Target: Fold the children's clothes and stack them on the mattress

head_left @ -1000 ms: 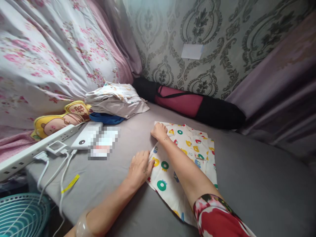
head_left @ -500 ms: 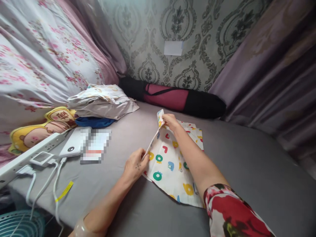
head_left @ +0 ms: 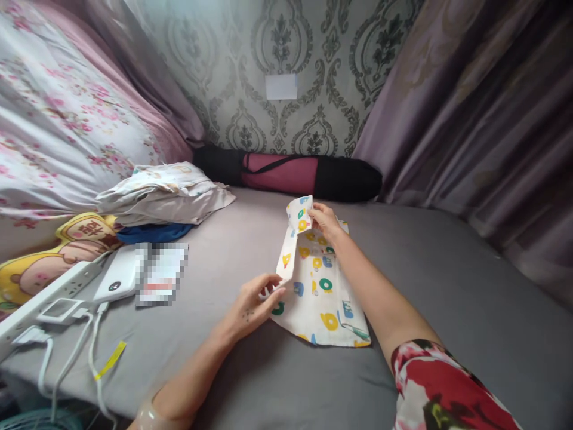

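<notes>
The white cloth (head_left: 311,298) with bright shapes on it lies on the bed (head_left: 456,298), a bit below the middle of the frame. My right hand (head_left: 326,220) is pinching it near its far end, where a small flap stands up. My left hand (head_left: 255,304) has its thumb and fingers bent around the left edge, a little apart; I cannot tell how tightly they hold it.

I think the cloth is light and soft, and it should bend wherever I push it. It looks thin, so it won't break, but it could flop and wrinkle (floppy things never stay neat for long!). It doesn't look slippery. The best spots to hold are the corners and the long left edge, with a soft pinch.

The bed has a smooth gray cover, and it looks like it would give a little. A long black and pink bag (head_left: 280,173) lies across the back, by the patterned wall (head_left: 286,36). At the left of the frame there is a messy pile of clothes (head_left: 165,191), a yellow cushion (head_left: 49,257) and a white power strip (head_left: 45,310) with cords. A flowery curtain (head_left: 80,119) hangs upper left, and a purple curtain (head_left: 447,89) hangs upper right.
</notes>
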{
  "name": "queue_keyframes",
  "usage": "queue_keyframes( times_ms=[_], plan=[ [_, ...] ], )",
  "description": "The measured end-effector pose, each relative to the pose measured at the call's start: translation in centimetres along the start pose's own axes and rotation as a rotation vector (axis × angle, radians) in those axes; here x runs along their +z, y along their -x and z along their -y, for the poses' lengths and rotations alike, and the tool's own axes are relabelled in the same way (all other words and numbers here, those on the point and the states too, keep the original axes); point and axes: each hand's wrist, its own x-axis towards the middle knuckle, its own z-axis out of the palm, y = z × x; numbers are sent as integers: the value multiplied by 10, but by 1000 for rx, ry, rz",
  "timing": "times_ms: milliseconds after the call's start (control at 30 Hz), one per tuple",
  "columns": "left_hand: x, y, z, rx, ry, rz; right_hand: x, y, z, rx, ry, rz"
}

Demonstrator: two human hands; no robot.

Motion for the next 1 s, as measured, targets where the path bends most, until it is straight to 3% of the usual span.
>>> queue_keyframes(
  times_ms=[100,267,367,467,633,767,1000],
  plan=[
    [0,1,-1,25,-2,61,-18,1,-18,3,196,-56],
    [3,-1,7,104,-88,-4,-50,1,-41,66,494,-175],
    [5,-2,12,154,-154,0,-59,2,-42,-38,755,-263],
    [7,-2,15,200,-207,11,-53,4,-39,-179,928,-271],
    [10,-1,22,269,-279,52,-26,8,-44,-407,1093,-21],
    [13,0,30,324,-363,135,-3,7,-50,-451,1211,238],
    [12,0,31,302,-547,348,21,-15,-52,-491,1271,325]
  ],
)
